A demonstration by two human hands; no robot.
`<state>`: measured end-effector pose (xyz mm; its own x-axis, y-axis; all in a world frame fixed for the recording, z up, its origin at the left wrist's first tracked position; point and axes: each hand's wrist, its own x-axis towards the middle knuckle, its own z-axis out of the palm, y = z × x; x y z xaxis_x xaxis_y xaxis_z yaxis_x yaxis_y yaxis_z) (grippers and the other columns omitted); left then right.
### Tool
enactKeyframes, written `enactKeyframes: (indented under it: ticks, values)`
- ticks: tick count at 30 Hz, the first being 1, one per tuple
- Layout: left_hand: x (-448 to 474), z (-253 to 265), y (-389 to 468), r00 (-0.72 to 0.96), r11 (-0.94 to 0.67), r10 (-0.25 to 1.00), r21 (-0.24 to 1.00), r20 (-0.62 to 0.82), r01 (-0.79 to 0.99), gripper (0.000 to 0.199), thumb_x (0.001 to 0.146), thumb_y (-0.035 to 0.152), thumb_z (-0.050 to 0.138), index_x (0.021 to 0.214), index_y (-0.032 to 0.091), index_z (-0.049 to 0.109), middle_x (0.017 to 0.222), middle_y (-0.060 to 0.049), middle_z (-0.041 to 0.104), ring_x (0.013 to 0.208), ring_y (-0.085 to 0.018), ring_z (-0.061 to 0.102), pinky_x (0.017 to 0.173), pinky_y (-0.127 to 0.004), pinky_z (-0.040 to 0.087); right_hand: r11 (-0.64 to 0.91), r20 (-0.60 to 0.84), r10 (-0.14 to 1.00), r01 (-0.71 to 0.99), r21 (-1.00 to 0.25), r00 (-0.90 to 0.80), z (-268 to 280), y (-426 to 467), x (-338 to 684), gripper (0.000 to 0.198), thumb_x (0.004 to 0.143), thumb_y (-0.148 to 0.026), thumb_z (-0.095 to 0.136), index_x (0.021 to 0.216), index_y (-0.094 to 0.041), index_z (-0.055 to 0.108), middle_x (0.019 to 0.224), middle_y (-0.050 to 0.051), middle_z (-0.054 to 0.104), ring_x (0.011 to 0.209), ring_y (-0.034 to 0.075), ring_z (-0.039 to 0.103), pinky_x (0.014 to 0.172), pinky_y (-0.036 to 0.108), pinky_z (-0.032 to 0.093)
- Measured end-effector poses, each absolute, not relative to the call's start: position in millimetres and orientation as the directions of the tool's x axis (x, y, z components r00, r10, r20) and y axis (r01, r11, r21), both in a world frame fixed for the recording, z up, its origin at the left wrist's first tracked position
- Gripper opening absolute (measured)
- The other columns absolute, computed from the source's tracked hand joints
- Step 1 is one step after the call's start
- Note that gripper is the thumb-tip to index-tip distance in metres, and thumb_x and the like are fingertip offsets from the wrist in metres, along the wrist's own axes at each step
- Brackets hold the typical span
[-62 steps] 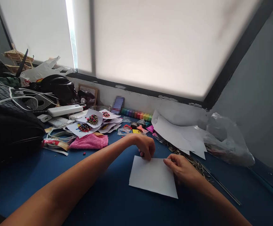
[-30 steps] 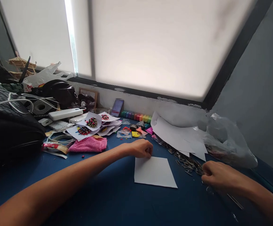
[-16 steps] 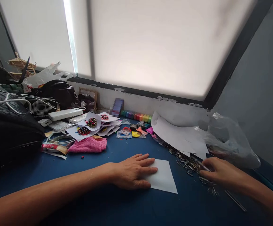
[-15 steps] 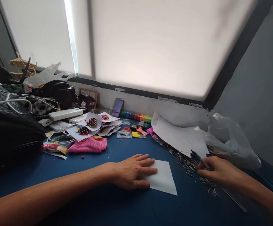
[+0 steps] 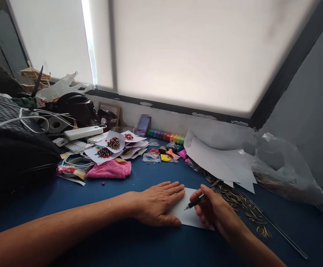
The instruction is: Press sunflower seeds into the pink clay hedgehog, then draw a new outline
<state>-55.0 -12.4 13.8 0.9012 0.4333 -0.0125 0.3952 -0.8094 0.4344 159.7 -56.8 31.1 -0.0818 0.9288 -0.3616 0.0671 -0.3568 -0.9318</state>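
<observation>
A small white sheet of paper (image 5: 187, 218) lies on the blue tabletop (image 5: 139, 244) in front of me. My left hand (image 5: 160, 204) rests flat on the paper's left side, its fingers stretched out and slightly spread. Over the right side of the sheet, my right hand (image 5: 214, 207) grips a black pen (image 5: 197, 200) between thumb and fingers. The pen's tip points down and left, close above the paper; whether it touches I cannot tell. Part of the sheet is hidden beneath both hands.
Striped seeds (image 5: 241, 204) and a thin metal rod (image 5: 286, 235) lie on the right, near larger white sheets (image 5: 217, 155) and a plastic bag (image 5: 286, 170). Leftward are a pink cloth (image 5: 109, 169), seed-decorated papers (image 5: 112, 142) and a black bag (image 5: 16, 159). Coloured clay packets (image 5: 165, 158) sit behind.
My right hand has brought the pen leftward from over the seeds to above the small sheet, its tip now pointing down. My left hand stays flat on the paper. The view has shifted slightly.
</observation>
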Motion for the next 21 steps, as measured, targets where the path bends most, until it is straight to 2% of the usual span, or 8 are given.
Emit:
enactKeyframes:
  ticks: [1,3,7,10,13,16,21]
  values:
    - [-55.9,15.2,-11.1,0.904,-0.809,0.427,0.438,-0.020,0.391,0.080,0.094,0.056,0.045,0.153,0.010,0.018,0.158,-0.014,0.012,0.147,-0.026,0.005,0.119,-0.040,0.005,-0.361,-0.363,0.929,0.043,-0.932,-0.076,30.8,-55.6,159.3,0.047,0.078,-0.064,0.056,0.079,-0.018,0.063,0.054,-0.002,0.057,0.046,0.010,0.048,0.042,0.021,0.034]
    - [-57.7,18.3,-9.4,0.906,-0.807,0.421,0.440,-0.038,0.394,0.079,0.093,0.056,0.046,0.153,0.011,0.020,0.158,-0.013,0.013,0.147,-0.026,0.007,0.119,-0.039,0.006,-0.356,-0.357,0.931,0.026,-0.934,-0.082,34.6,-54.2,162.8,0.047,0.074,-0.064,0.061,0.082,-0.018,0.064,0.059,-0.001,0.061,0.050,0.011,0.052,0.046,0.022,0.038]
    - [-59.3,21.8,-9.2,0.917,-0.814,0.398,0.453,-0.024,0.365,0.077,0.093,0.056,0.047,0.153,0.014,0.022,0.159,-0.010,0.016,0.147,-0.025,0.009,0.119,-0.039,0.005,-0.227,-0.232,0.965,0.058,-0.972,-0.125,46.0,-55.5,177.0,0.039,0.073,-0.056,0.071,0.078,-0.018,0.063,0.054,-0.005,0.056,0.050,0.008,0.046,0.051,0.021,0.037]
    - [-59.1,21.8,-8.8,0.939,-0.823,0.344,0.483,0.010,0.297,0.078,0.092,0.056,0.050,0.153,0.015,0.023,0.158,-0.008,0.017,0.147,-0.023,0.009,0.119,-0.036,0.004,-0.151,-0.157,0.972,0.045,-0.987,-0.176,44.5,-58.4,179.0,0.035,0.077,-0.053,0.068,0.073,-0.019,0.059,0.048,-0.006,0.050,0.047,0.007,0.041,0.050,0.021,0.033]
    - [-60.1,21.6,-6.5,0.937,-0.806,0.349,0.512,0.004,0.298,0.077,0.094,0.057,0.046,0.153,0.014,0.023,0.158,-0.009,0.017,0.148,-0.022,0.007,0.119,-0.035,0.003,-0.187,-0.218,0.955,0.161,-0.969,-0.200,36.5,-61.4,170.3,0.036,0.077,-0.054,0.065,0.071,-0.019,0.057,0.046,-0.008,0.047,0.043,0.006,0.036,0.046,0.021,0.028]
    - [-62.1,20.8,-4.2,0.923,-0.801,0.384,0.493,-0.012,0.340,0.079,0.092,0.059,0.048,0.153,0.015,0.023,0.159,-0.010,0.014,0.148,-0.023,0.006,0.119,-0.039,0.003,-0.200,-0.257,0.948,0.278,-0.940,-0.187,31.7,-62.4,161.5,0.037,0.076,-0.055,0.063,0.073,-0.019,0.058,0.048,-0.007,0.049,0.045,0.007,0.039,0.047,0.021,0.030]
    - [-62.6,17.0,-4.9,0.910,-0.810,0.414,0.453,-0.010,0.373,0.083,0.092,0.062,0.046,0.153,0.012,0.020,0.158,-0.014,0.012,0.147,-0.025,0.005,0.119,-0.042,0.003,-0.183,-0.222,0.965,0.243,-0.953,-0.141,31.1,-60.7,160.9,0.039,0.074,-0.058,0.064,0.075,-0.019,0.060,0.053,-0.006,0.054,0.049,0.008,0.045,0.051,0.022,0.035]
